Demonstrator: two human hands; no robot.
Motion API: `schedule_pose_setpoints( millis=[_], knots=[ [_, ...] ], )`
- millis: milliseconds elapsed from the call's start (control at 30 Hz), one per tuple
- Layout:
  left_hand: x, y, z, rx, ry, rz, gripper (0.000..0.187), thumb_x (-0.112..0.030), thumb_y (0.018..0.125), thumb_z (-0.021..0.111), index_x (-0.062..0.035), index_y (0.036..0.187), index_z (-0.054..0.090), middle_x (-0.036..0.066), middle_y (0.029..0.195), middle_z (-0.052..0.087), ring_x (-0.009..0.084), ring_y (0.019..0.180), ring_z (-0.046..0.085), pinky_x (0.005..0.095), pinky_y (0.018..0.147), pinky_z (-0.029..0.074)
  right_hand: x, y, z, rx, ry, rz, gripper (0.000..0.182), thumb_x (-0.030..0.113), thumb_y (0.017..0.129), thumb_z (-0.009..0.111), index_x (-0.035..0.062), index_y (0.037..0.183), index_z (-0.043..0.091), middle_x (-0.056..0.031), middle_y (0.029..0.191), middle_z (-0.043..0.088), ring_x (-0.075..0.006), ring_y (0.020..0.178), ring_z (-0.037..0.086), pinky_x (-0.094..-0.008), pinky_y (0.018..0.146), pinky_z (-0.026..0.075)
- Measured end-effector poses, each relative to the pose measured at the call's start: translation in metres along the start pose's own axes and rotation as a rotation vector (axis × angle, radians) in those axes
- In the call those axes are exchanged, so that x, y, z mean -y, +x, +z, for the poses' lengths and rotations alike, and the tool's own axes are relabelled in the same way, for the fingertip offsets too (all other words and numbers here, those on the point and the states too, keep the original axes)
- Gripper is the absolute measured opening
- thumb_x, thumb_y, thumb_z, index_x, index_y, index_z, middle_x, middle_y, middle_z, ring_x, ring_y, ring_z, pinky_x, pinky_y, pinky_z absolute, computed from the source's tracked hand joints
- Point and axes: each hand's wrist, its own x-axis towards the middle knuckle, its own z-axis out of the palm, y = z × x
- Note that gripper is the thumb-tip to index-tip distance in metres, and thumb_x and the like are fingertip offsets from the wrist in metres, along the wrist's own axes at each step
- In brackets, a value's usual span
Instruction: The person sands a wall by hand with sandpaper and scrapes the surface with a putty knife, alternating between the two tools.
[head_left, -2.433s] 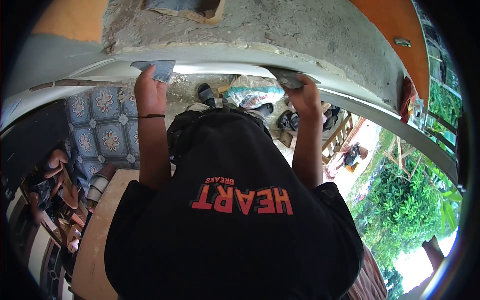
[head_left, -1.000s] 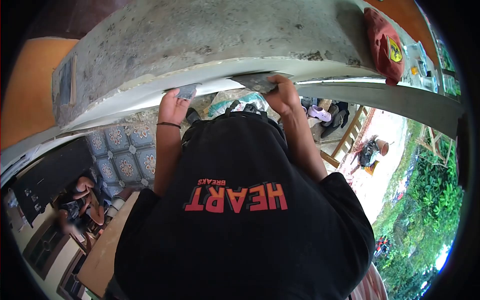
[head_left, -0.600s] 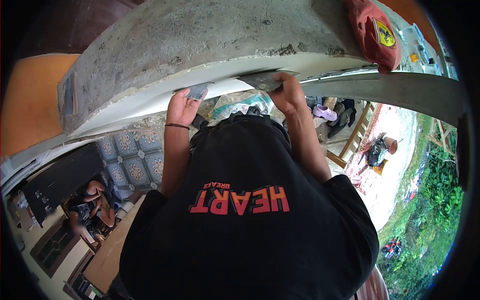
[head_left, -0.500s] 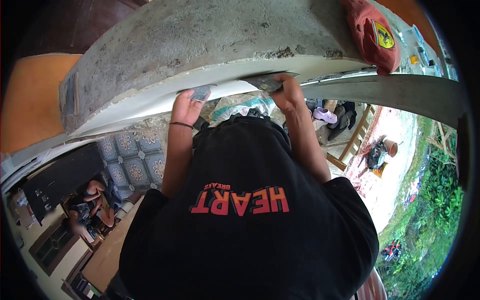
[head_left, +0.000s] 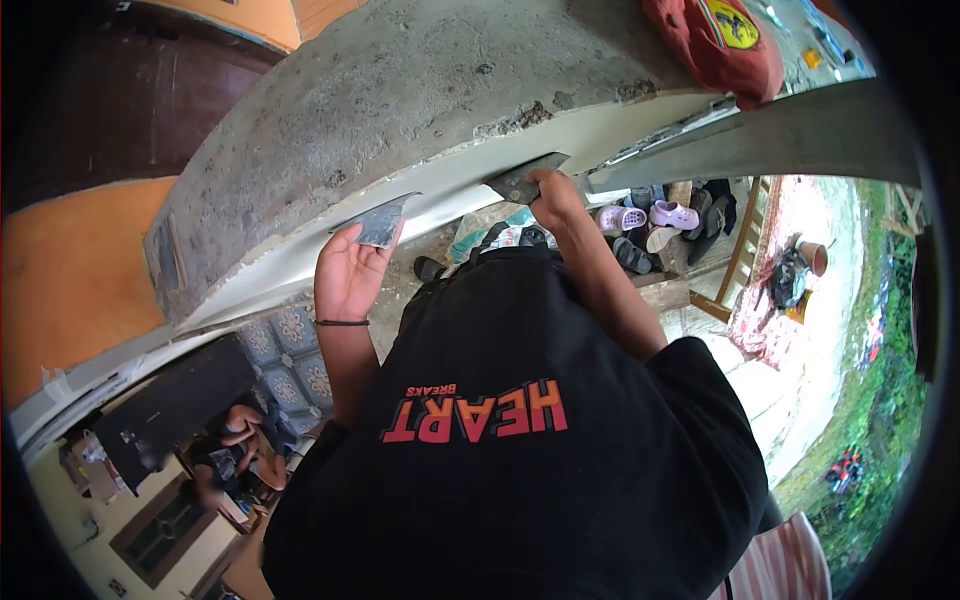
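My left hand, with a dark band at the wrist, holds a small grey flat blade from below, its upper edge against the white face of the concrete ledge. My right hand grips a larger dark flat blade by its right part. That blade lies close to the same white face, further right. The rough grey top of the ledge spans above both hands.
A red cap lies on the ledge at the upper right. Below are purple clogs and dark shoes. A wooden rail stands at right. Another person sits at lower left, near patterned tiles.
The view has tilted and shifted. My left hand and its blade appear lower and further left, with the palm more open to view. My right hand appears slightly further left and lower.
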Motion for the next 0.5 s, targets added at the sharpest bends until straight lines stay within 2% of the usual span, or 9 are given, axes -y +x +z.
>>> schedule_pose_setpoints(
  millis=[133,167,200,267,367,433,467,500],
  knots=[
    [-0.008,-0.003,0.005,0.026,-0.039,-0.028,0.031,-0.001,0.081,0.044,0.0125,0.109,0.039,0.024,0.116,0.047,0.0352,0.116,0.041,0.0489,0.102,0.031,0.001,-0.014,0.019,-0.032,0.127,-0.016,0.026,-0.006,0.078,0.040,-0.0143,0.103,0.041,-0.0200,0.104,0.048,-0.0314,0.096,0.050,-0.0414,0.090,0.040],
    [-0.009,-0.003,0.005,0.033,-0.028,-0.037,0.031,-0.001,0.081,0.044,0.0125,0.109,0.039,0.024,0.116,0.047,0.0352,0.116,0.041,0.0489,0.102,0.031,0.011,-0.039,0.040,-0.016,0.153,-0.015,0.031,-0.005,0.076,0.045,-0.0123,0.106,0.042,-0.0184,0.104,0.050,-0.0289,0.090,0.052,-0.0360,0.083,0.043],
    [-0.010,-0.002,0.002,0.076,0.012,-0.033,0.033,-0.002,0.081,0.044,0.0129,0.110,0.038,0.025,0.117,0.047,0.0359,0.116,0.040,0.0482,0.102,0.031,0.006,-0.037,0.037,-0.009,0.103,-0.063,0.032,-0.005,0.075,0.045,-0.0124,0.106,0.042,-0.0185,0.104,0.049,-0.0287,0.089,0.052,-0.0359,0.082,0.043],
    [-0.009,0.000,0.003,0.138,0.048,-0.023,0.035,-0.003,0.081,0.044,0.0133,0.112,0.037,0.025,0.117,0.046,0.0366,0.117,0.040,0.0475,0.102,0.031,-0.005,-0.019,0.023,0.006,0.048,-0.127,0.032,-0.005,0.075,0.044,-0.0124,0.106,0.042,-0.0185,0.105,0.049,-0.0286,0.089,0.052,-0.0358,0.081,0.043],
    [-0.010,-0.003,0.003,0.111,0.079,-0.026,0.040,-0.005,0.082,0.045,0.0133,0.115,0.034,0.025,0.119,0.045,0.0362,0.117,0.039,0.0461,0.102,0.031,-0.018,0.016,0.003,-0.079,-0.044,-0.134,0.022,-0.006,0.077,0.043,-0.0112,0.098,0.047,-0.0165,0.099,0.051,-0.0268,0.090,0.051,-0.0374,0.082,0.042],
    [-0.009,-0.004,0.003,0.146,0.112,-0.028,0.041,-0.006,0.082,0.045,0.0128,0.116,0.033,0.024,0.120,0.044,0.0359,0.117,0.039,0.0457,0.102,0.031,-0.017,0.028,-0.006,-0.184,-0.038,-0.014,0.024,-0.007,0.077,0.043,-0.0112,0.100,0.047,-0.0165,0.100,0.051,-0.0257,0.090,0.051,-0.0375,0.081,0.041],
    [-0.008,-0.004,0.003,0.157,0.114,-0.035,0.041,-0.006,0.082,0.045,0.0128,0.116,0.033,0.024,0.120,0.044,0.0359,0.117,0.039,0.0457,0.102,0.031,-0.019,0.034,0.002,-0.084,-0.033,-0.026,0.036,-0.007,0.073,0.044,-0.0088,0.109,0.043,-0.0159,0.106,0.049,-0.0280,0.092,0.050,-0.0390,0.082,0.042],
    [-0.009,-0.004,0.004,0.142,0.109,-0.034,0.040,-0.006,0.082,0.045,0.0127,0.116,0.034,0.024,0.120,0.044,0.0357,0.117,0.039,0.0456,0.102,0.031,-0.016,0.034,0.001,-0.082,-0.032,-0.041,0.036,-0.007,0.073,0.044,-0.0088,0.109,0.043,-0.0159,0.106,0.049,-0.0280,0.092,0.050,-0.0390,0.082,0.042]
  ],
)
